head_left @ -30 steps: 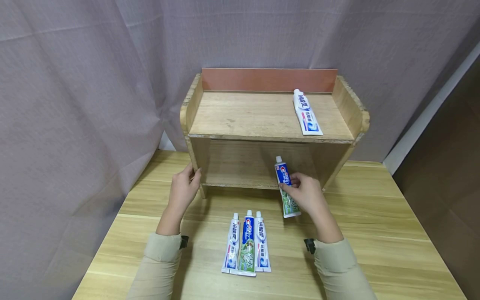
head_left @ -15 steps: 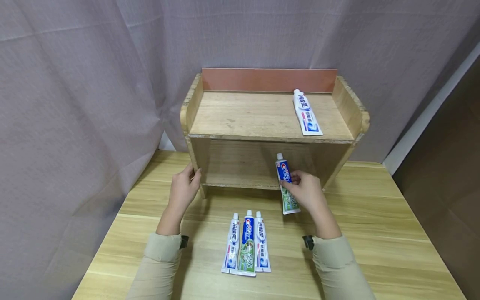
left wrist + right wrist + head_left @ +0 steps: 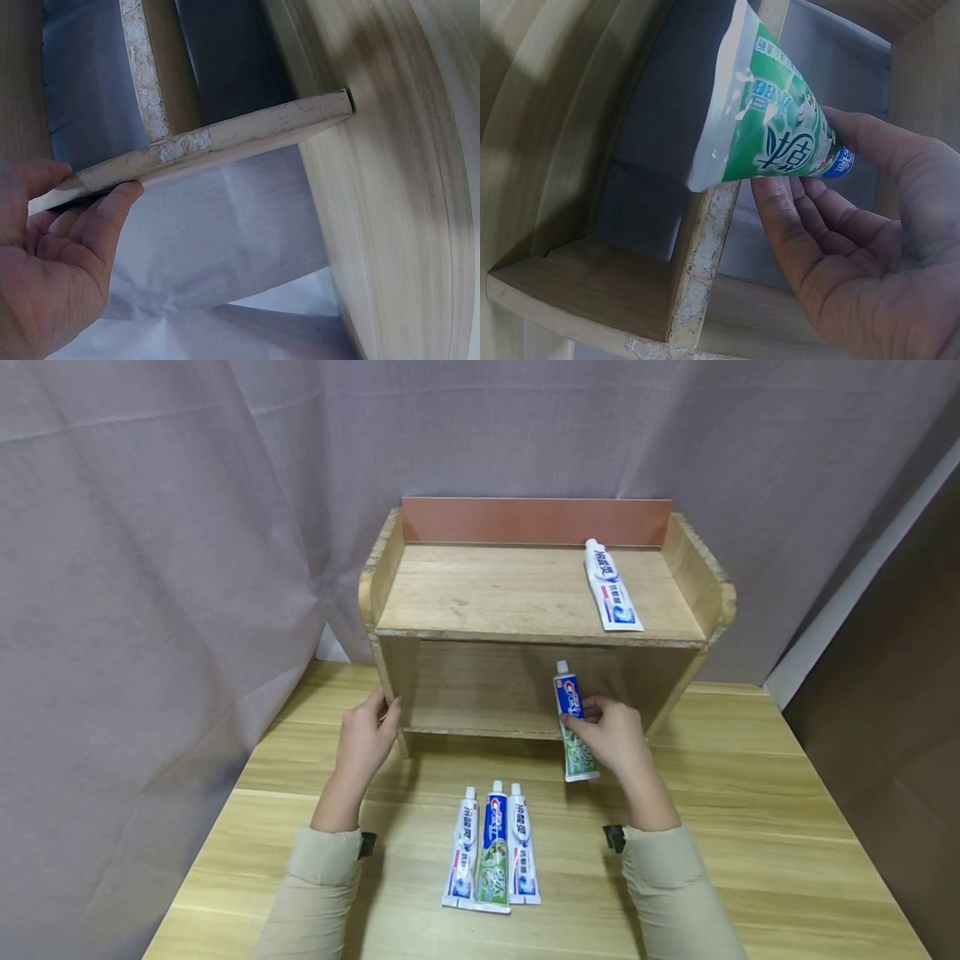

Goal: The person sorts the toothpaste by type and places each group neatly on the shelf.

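My right hand [image 3: 617,737] pinches a blue and green toothpaste tube [image 3: 572,714] between thumb and fingers, cap pointing up and away, at the front of the lower shelf opening. In the right wrist view the tube's green crimped end [image 3: 739,120] faces the camera and overlaps the lower shelf's front edge [image 3: 697,270]. My left hand [image 3: 366,735] grips the left side panel of the wooden shelf [image 3: 540,639]. The left wrist view shows thumb and fingers on both sides of that panel [image 3: 247,139]. A white toothpaste tube [image 3: 612,587] lies on the top shelf, right of centre.
On the wooden table [image 3: 765,827], between the forearms, three more tubes lie side by side: a white tube [image 3: 462,852], a blue and green tube [image 3: 493,852] and another white tube [image 3: 522,847]. A grey curtain [image 3: 525,427] hangs behind the shelf.
My right hand has moved slightly forward and up, carrying the blue and green toothpaste tube a little further into the lower opening. The left hand keeps its grip on the side panel.
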`<state>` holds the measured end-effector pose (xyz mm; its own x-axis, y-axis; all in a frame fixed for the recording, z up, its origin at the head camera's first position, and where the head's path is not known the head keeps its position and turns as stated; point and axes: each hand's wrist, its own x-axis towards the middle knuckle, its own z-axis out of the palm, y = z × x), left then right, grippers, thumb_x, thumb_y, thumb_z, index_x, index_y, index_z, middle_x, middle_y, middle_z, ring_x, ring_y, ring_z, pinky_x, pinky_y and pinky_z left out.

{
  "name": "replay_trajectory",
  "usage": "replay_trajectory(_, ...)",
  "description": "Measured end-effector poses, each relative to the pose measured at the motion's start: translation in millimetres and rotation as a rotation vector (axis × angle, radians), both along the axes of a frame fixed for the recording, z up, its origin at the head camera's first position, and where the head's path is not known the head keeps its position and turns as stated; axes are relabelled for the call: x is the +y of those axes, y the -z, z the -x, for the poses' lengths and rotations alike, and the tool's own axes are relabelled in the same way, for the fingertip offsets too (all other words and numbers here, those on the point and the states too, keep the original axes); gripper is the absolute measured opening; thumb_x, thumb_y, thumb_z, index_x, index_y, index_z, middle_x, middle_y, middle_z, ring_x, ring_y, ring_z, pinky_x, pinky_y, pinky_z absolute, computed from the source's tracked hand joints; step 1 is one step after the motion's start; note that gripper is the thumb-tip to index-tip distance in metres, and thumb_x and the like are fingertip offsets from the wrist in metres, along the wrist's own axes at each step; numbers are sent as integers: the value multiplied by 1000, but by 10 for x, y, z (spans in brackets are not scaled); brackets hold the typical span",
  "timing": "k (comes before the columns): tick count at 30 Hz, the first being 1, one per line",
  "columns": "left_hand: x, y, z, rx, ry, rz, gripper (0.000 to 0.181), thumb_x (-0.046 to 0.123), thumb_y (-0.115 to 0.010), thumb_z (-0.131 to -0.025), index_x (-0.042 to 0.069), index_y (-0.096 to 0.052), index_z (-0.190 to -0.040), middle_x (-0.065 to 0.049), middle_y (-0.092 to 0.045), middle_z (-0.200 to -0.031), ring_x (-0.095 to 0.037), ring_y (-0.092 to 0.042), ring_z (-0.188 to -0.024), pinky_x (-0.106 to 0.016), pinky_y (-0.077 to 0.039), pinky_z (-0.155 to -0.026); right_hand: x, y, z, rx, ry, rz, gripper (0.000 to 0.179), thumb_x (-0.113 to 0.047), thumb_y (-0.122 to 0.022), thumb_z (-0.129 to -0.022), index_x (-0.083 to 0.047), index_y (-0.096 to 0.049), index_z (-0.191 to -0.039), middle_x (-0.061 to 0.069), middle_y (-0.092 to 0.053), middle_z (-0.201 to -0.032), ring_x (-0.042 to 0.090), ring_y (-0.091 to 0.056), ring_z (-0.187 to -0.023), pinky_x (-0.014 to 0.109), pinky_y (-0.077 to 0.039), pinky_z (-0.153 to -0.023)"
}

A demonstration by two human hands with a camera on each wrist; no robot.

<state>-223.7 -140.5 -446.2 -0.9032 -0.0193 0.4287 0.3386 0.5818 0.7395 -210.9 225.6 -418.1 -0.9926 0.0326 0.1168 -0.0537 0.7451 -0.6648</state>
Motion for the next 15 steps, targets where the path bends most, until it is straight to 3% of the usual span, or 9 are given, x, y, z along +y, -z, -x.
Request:
replay_trajectory(7,-3,1,3,6,-1,-3,31,18,-58,-102,2,-65,-128,-23,-70,-117,-34,-70,-106,-35,-62,-83,19,-5,34,-17,7,12,52,-34,-72,-91,9,-64,-119,26,-70,-109,36,-70,-95,43,-64,-76)
replay_trajectory(15,-4,5,6,6,11,-3,32,18,-58,-102,0,-64,-128,-24,-69,-118,-34,-69,-107,-35,-62,-83,39,4,103,23,13,-18,50,-36,-72,-90,7,-67,-116,24,-72,-105,35,-70,-88,45,-62,-73)
